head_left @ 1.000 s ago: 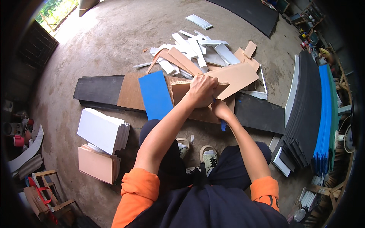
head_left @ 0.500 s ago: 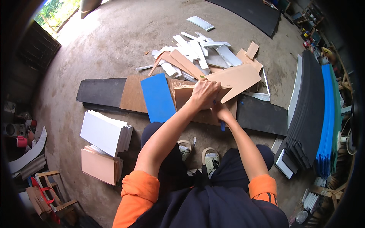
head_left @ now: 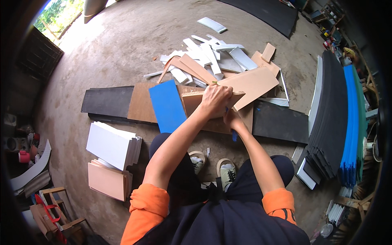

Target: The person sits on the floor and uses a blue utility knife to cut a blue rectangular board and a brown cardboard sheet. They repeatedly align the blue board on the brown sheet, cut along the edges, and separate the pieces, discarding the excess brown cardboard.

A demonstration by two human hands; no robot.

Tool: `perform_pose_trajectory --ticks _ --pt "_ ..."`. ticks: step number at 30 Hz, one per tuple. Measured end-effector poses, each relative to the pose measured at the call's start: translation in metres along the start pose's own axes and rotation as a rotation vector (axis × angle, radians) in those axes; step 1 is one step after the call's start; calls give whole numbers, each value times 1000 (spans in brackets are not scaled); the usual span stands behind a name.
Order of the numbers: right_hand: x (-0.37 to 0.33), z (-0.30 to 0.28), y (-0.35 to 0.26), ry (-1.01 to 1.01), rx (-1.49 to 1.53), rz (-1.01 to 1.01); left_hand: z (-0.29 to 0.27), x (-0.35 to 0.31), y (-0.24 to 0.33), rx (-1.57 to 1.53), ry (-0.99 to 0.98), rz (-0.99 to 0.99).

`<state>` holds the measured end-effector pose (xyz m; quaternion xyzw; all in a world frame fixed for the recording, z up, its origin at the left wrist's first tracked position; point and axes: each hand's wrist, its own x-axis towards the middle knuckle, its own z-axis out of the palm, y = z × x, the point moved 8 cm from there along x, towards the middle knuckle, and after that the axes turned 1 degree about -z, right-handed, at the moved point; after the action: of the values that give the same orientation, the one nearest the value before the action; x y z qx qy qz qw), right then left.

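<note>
My left hand (head_left: 217, 99) is closed over the top edge of a brown wooden board (head_left: 190, 101), which stands tilted in front of me. Just below and to the right, my right hand (head_left: 234, 119) is wrapped round a blue-handled tool (head_left: 234, 136); its working end is hidden by the hands and board. Under the board runs a long brown wooden plank (head_left: 141, 102) lying over black sheets (head_left: 108, 100). A blue rectangular sheet (head_left: 168, 107) lies across the plank, left of my left hand. A tan panel (head_left: 257, 83) slopes away beyond my hands.
White and tan offcuts (head_left: 210, 55) are heaped beyond the plank. At left are stacks of white pieces (head_left: 110, 139) and tan pieces (head_left: 107, 179). Tall black sheets (head_left: 328, 114) and blue sheets (head_left: 350, 122) stand at right. My shoes (head_left: 226, 173) are close below.
Both hands and the wooden board have shifted slightly left, partly along with the whole view. The grips look the same.
</note>
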<state>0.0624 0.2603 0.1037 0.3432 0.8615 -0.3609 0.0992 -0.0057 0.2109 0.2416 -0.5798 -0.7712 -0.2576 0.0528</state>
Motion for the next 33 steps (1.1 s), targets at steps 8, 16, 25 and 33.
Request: perform_pose_trajectory --ticks 8,16,25,33 --pt "8 8 13 -32 94 92 -1 3 7 -2 -18 14" --pt "-21 6 7 -75 56 134 -5 3 -4 -18 -29 -66" --pt "-2 9 0 -102 39 168 -5 6 -9 -42 -25 -46" --pt "-73 171 191 -371 -230 436 -46 44 -21 2 182 -74"
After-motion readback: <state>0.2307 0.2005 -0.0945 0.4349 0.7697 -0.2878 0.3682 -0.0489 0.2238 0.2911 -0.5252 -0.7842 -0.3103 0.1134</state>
